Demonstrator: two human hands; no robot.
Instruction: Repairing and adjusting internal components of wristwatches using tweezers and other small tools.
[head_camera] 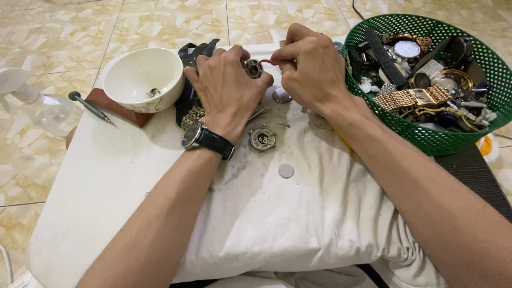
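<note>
- Beige marbled floor tiles (53, 32) are seen around a white cloth-covered work surface (298, 213).
- A small round metal watch case (253, 68) is pinched in the fingers of the left hand (226, 88), above the far edge of the cloth; a black-strapped wristwatch (205, 138) is worn on that wrist.
- A thin red-handled tool (271, 62) is gripped in the closed right hand (312, 66), its tip set against the case.
- A second open round watch body (262, 138) and a loose grey disc (286, 170) are laid on the cloth below the hands.
- A white ceramic bowl (141, 77) is placed to the left, with a dark screwdriver (90, 108) beside it.
- A green perforated plastic basket (469, 136) filled with watches is set at the right.
</note>
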